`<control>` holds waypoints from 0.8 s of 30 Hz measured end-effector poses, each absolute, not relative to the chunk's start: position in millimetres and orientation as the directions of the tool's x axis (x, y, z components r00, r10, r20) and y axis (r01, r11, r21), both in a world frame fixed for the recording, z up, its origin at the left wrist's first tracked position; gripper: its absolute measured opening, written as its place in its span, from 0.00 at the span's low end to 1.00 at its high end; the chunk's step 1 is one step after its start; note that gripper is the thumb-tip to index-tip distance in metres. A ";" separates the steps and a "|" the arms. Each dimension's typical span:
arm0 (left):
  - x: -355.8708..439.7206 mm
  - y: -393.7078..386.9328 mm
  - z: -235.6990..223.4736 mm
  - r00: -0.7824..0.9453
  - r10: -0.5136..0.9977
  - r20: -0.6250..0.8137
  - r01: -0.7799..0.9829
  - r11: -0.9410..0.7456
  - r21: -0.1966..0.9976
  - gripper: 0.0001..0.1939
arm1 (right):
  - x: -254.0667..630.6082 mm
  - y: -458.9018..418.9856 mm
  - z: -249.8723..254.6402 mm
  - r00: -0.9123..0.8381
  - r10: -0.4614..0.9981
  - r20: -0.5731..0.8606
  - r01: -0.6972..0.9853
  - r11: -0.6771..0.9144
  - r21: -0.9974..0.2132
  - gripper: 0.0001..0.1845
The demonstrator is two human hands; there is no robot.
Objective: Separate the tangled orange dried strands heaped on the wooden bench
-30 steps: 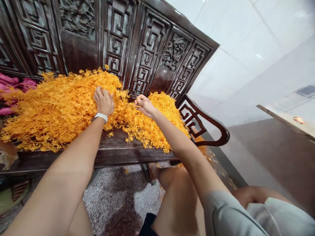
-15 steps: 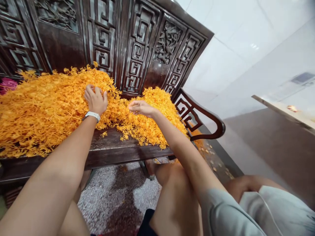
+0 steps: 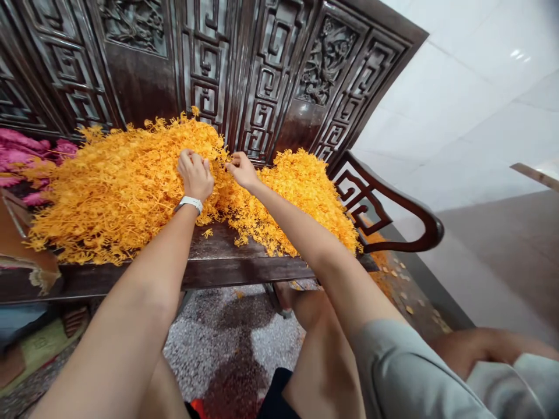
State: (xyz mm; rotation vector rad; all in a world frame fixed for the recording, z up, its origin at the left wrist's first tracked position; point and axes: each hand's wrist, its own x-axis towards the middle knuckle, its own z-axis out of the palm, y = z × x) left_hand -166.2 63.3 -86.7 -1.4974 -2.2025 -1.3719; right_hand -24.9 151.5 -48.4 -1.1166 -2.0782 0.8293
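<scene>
My left hand [image 3: 195, 176], with a white band [image 3: 191, 203] on its wrist, rests on a large heap of orange flowers [image 3: 122, 186]. Its fingers curl into the flowers and the tips are hidden. Close by on the right, my right hand [image 3: 243, 171] pinches at a small orange sprig [image 3: 224, 156] at the heap's edge, thumb and fingertips together. Below the right forearm lies a second, smaller heap of yellow-orange flowers [image 3: 301, 186]. The blossoms look stringy and tangled, perhaps artificial. Both heaps lie on a dark wooden bench [image 3: 227, 270].
The bench has a carved openwork back [image 3: 262, 87] and a curved armrest [image 3: 419, 227] on the right. Pink flowers [image 3: 21, 154] and a torn cardboard box [image 3: 26, 256] are at the left. Fallen petals [image 3: 393, 270] lie on the floor. Another person's knee [image 3: 493, 349] shows lower right.
The view has swung left, showing more pink flowers and the box. My right hand has moved up and in beside my left hand, its fingers now pinching at the flowers.
</scene>
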 end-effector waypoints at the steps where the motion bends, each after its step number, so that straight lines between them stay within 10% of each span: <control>1: -166.4 63.4 -86.8 -0.495 0.663 0.562 0.798 0.091 0.595 0.16 | -38.4 160.1 -44.4 -0.449 0.856 0.255 0.458 0.465 -0.757 0.09; 14: -169.1 62.4 -85.9 -0.501 0.692 0.520 0.776 0.094 0.624 0.27 | -53.1 140.3 -36.6 -0.397 0.915 -0.075 0.008 -0.079 -0.997 0.09; 24: -167.4 57.6 -74.7 -0.582 0.667 0.466 0.715 0.147 0.683 0.25 | -40.1 91.0 -26.5 -0.412 0.910 0.036 0.008 0.043 -0.999 0.16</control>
